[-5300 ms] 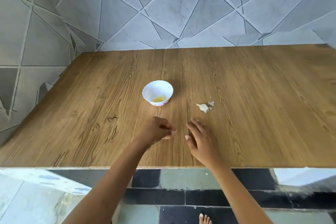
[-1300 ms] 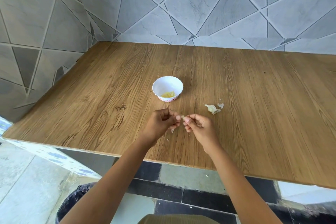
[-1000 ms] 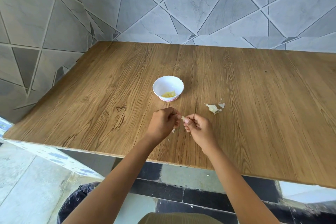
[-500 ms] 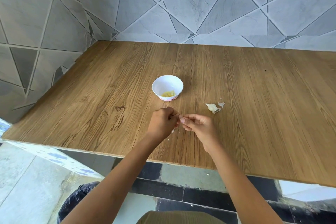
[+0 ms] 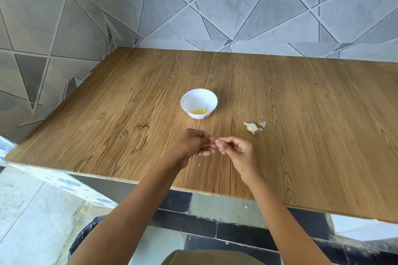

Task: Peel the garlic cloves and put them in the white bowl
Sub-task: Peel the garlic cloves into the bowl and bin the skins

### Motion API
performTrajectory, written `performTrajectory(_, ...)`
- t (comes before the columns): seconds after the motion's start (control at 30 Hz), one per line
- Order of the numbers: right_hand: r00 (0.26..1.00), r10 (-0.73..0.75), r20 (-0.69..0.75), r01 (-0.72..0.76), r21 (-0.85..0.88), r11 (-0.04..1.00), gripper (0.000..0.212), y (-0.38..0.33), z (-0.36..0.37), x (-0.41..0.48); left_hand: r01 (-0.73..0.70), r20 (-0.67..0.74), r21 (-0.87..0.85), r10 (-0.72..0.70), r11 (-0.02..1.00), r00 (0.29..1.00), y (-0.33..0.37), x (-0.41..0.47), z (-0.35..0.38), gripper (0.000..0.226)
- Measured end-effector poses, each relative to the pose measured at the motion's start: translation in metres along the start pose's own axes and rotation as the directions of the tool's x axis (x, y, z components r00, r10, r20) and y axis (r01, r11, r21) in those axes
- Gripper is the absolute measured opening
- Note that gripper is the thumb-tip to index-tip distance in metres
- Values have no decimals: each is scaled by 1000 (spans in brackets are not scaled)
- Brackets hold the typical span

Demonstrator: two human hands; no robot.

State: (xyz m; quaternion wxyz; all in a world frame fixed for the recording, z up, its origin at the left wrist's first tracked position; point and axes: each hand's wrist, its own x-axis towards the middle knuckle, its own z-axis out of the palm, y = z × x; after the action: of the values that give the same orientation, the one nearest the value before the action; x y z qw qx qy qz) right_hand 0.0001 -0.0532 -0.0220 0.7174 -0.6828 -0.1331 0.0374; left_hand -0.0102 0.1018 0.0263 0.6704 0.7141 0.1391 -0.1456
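Both hands meet above the near part of the wooden table (image 5: 301,114). The left hand (image 5: 191,144) and right hand (image 5: 237,150), fingers curled, pinch one small garlic clove (image 5: 217,140) between their fingertips. The white bowl (image 5: 193,98) sits at twelve o'clock from them, with peeled garlic (image 5: 200,111) inside. An unpeeled clove (image 5: 251,127) lies at two o'clock, a skin scrap (image 5: 262,123) just beside it.

At the lower centre of the frame, the left hand (image 5: 191,142) and right hand (image 5: 235,149) meet just above the table (image 5: 301,103), their curled fingers (image 5: 226,141) pinching a small garlic clove (image 5: 217,140) between them. Above them stands the white bowl (image 5: 213,98), holding yellowish peeled garlic (image 5: 200,111). To the bowl's lower right lie an unpeeled clove (image 5: 251,127) and a scrap of skin (image 5: 262,123) just beside it.
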Motion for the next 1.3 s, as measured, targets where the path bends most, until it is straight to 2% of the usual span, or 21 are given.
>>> performTrajectory(0.1, 989, -146, -14, 142, -153, 978, 20, 4, -3, -1, 125, 36, -111, -122, 986, 992, -1, 0, 1, 15)
performTrajectory(0.2, 970, -242, -5, 232, -268, 935, 22, 8, -7, -1, 97, -5, -99, -98, 990, 995, -5, 0, 4, 16)
performTrajectory(0.27, 985, -168, -31, 158, -211, 965, 18, 9, -7, -1, 2, -79, 22, 0, 1000, 997, -10, 2, 4, 14)
performTrajectory(0.33, 996, -58, -65, 53, -80, 995, 21, 8, -6, -1, -98, -192, 281, 156, 955, 969, -15, 7, -1, 12)
performTrajectory(0.4, 997, 8, -76, -6, 21, 1000, 24, 7, -6, 0, -153, -177, 579, 307, 801, 935, -19, 8, -5, 15)
performTrajectory(0.43, 997, 30, -78, -25, 59, 998, 23, 6, -6, 0, -162, -142, 671, 340, 724, 930, -20, 7, -5, 17)
performTrajectory(0.47, 996, 46, -82, -39, 91, 995, 22, 5, -5, 1, -167, -121, 723, 361, 670, 925, -21, 6, -5, 19)
performTrajectory(0.53, 994, 59, -92, -48, 119, 992, 22, 3, -5, 1, -175, -135, 754, 411, 633, 902, -20, 4, -4, 12)
performTrajectory(0.6, 994, 53, -98, -43, 106, 993, 22, 2, -4, 1, -184, -178, 750, 462, 635, 869, -18, 3, -3, 2)
performTrajectory(0.67, 994, 43, -100, -33, 101, 994, 22, 2, -3, 1, -218, -191, 704, 476, 676, 859, -17, 3, -2, 15)
performTrajectory(0.73, 993, 37, -110, -26, 105, 994, 20, 3, -2, 1, -233, -189, 664, 460, 711, 867, -16, 4, 0, 16)
performTrajectory(0.83, 992, 36, -120, -24, 105, 994, 18, 3, -2, 0, -227, -121, 706, 430, 671, 895, -16, 6, 0, 19)
performTrajectory(0.9, 991, 41, -124, -27, 112, 993, 18, 4, -3, 0, -250, -103, 719, 455, 648, 884, -15, 5, 0, 26)
performTrajectory(0.93, 991, 44, -128, -29, 115, 993, 18, 4, -3, 0, -266, -129, 694, 479, 669, 868, -15, 6, 0, 24)
performTrajectory(1.0, 990, 44, -138, -28, 115, 993, 18, 4, -2, 0, -285, -210, 572, 472, 769, 856, -14, 3, 2, 12)
performTrajectory(1.03, 989, 40, -142, -24, 112, 993, 19, 4, -1, 0, -287, -224, 483, 433, 827, 873, -13, 2, 3, 10)
performTrajectory(1.13, 989, 14, -148, 0, 93, 996, 22, 2, 2, 1, -218, -132, 197, 247, 956, 960, -11, 1, 7, 16)
performTrajectory(1.2, 989, -8, -147, 19, 74, 997, 22, 2, 3, 0, -172, -66, 78, 178, 982, 982, -9, -1, 8, 16)
performTrajectory(1.3, 992, -26, -126, 30, 32, 999, 21, 2, 3, -2, -181, -27, 17, 181, 983, 983, -7, 0, 6, 12)
